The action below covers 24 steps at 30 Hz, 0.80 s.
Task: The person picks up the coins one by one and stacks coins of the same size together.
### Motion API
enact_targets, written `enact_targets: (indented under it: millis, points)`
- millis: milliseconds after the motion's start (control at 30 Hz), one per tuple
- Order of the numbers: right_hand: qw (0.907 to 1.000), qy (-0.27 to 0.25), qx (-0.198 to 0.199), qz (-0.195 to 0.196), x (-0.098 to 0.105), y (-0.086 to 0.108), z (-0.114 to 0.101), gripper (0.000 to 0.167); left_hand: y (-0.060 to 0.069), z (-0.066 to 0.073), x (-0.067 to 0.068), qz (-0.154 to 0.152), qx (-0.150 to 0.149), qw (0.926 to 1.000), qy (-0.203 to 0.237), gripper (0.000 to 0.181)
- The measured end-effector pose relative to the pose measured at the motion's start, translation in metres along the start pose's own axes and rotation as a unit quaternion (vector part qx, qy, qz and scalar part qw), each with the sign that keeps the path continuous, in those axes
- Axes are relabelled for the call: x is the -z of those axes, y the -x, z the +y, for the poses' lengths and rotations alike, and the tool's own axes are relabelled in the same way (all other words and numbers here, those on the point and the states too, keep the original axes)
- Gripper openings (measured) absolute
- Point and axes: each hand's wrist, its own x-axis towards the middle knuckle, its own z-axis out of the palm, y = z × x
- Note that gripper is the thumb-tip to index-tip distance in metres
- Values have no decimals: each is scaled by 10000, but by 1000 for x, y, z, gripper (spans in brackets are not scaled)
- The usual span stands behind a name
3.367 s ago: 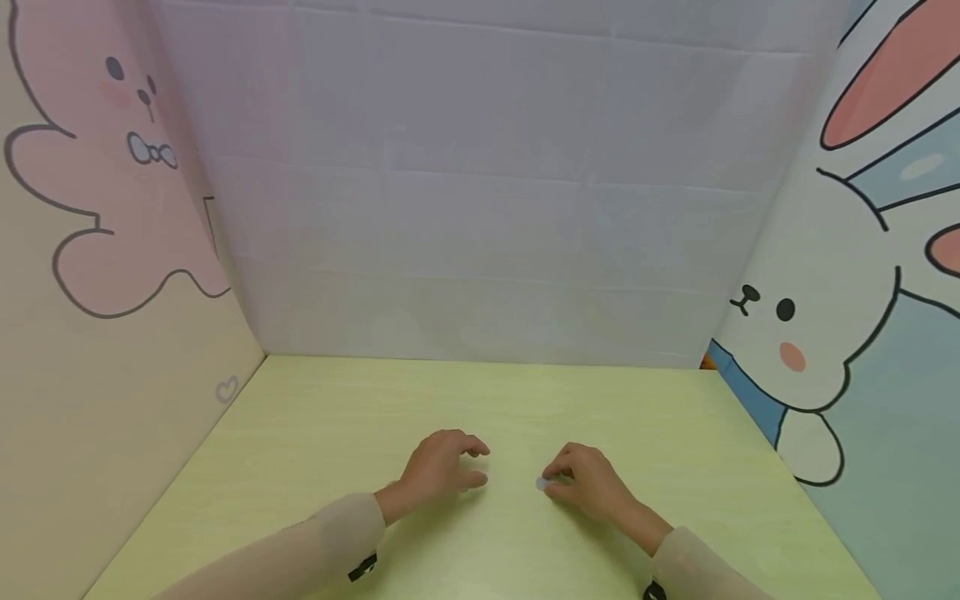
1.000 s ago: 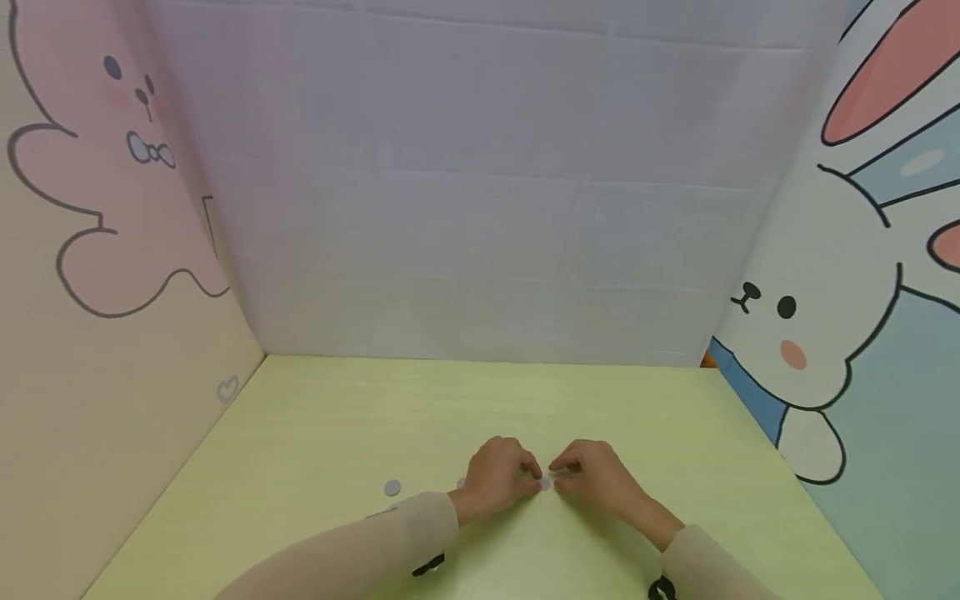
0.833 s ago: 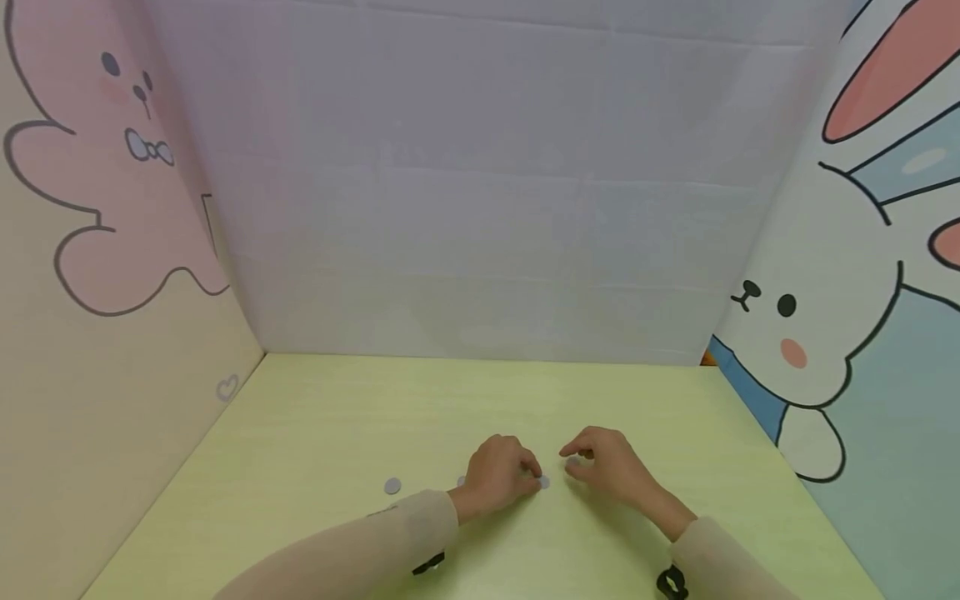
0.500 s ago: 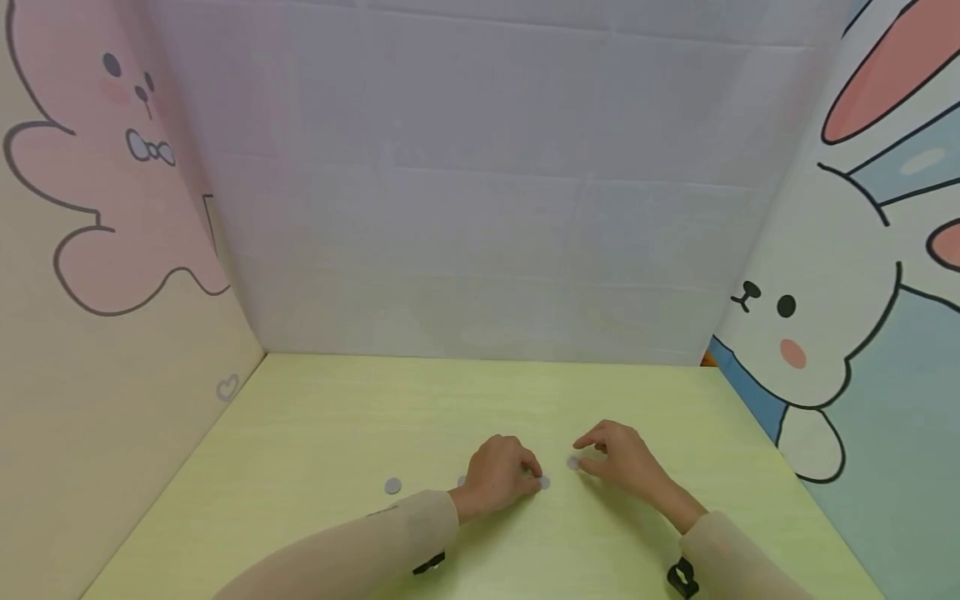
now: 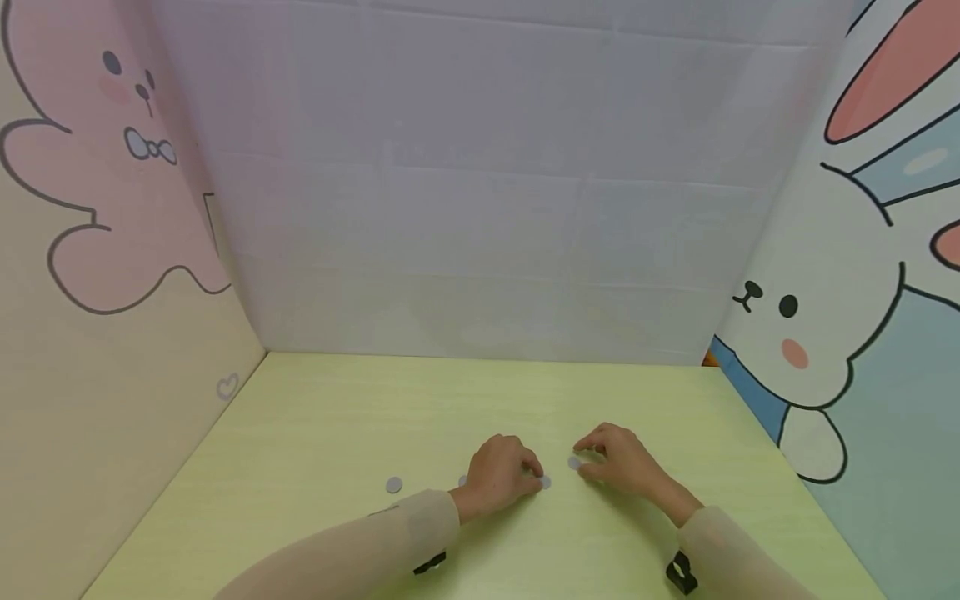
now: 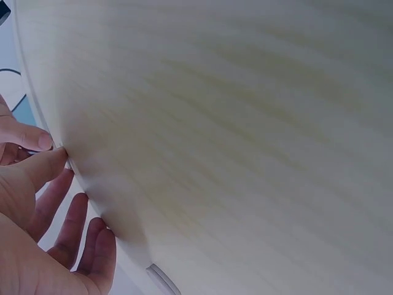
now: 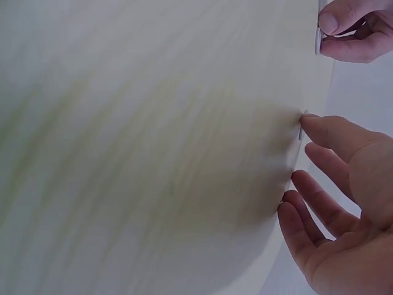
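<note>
Small flat grey discs lie on the pale yellow-green table. My left hand (image 5: pixel 498 475) rests on the table in the head view, its thumb and index finger holding the edge of one disc (image 5: pixel 546 482). Just to the right and slightly farther back, a second disc (image 5: pixel 574 462) sits between the thumb and index finger of my right hand (image 5: pixel 622 460). In the right wrist view, the right thumb touches that disc's edge, and the left hand (image 7: pixel 356 27) pinches its own disc (image 7: pixel 318 42) above. Another disc (image 5: pixel 462 481) is partly hidden behind the left hand.
A further disc (image 5: pixel 393 485) lies alone to the left on the table (image 5: pixel 315 417). A whitish back panel (image 5: pixel 480 208) rises behind. Side walls with a pink cartoon figure (image 5: pixel 112 208) and a white rabbit (image 5: pixel 817 292) flank the table.
The left hand has moved right to a disc, exposing discs to its left, then stays still. The right hand has shifted right and back with a disc; its index finger has lowered again slightly.
</note>
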Motion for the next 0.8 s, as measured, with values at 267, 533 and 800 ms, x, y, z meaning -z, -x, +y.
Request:
enact_targets:
  millis: [267, 533, 800]
  points:
    - [10000, -8, -57, -31, -2, -2, 1, 20, 1, 1, 1, 18, 53, 10000, -5, 5]
    - [9998, -143, -157, -52, -2, -1, 0, 15, 2, 2, 2, 53, 11, 10000, -40, 6]
    - [9996, -135, -258, 15, -3, 1, -2, 12, 3, 2, 3, 46, -6, 10000, 59, 7]
